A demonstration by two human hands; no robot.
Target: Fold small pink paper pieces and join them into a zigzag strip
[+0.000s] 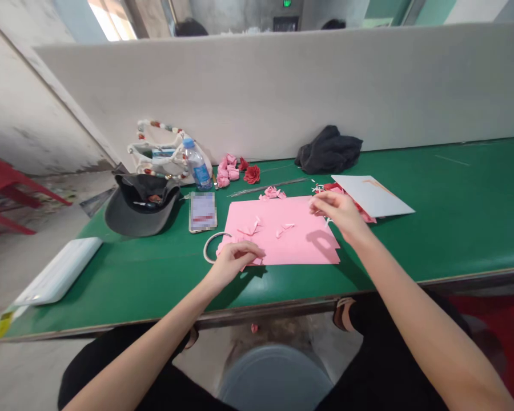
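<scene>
While both bare hands work over one sheet, items as follows: L hand (233,264), fingers curled down, sits on near-left edge of a flat pale-pink paper sheet (295,234), seemingly to pin it; clamped or merely resting, can't tell. R hand (338,210), fingertips drawn close together, hovers just over sheet's far-right side; anything pinched is hidden. Small folded pink paper scraps (249,228) lie on sheet between hands, within easy reach of both. Thin white wire hoop (214,246) lies just left of L hand, touching sheet's edge. Beyond R hand: white rectangular card (372,195) atop red paper offcuts (346,191). Beyond L hand: crimson paper roses (252,174), pink paper blossoms (227,171), long thin grey wire stems (268,185), grouped apart from sheet, all on green-topped workbench (454,200).
</scene>
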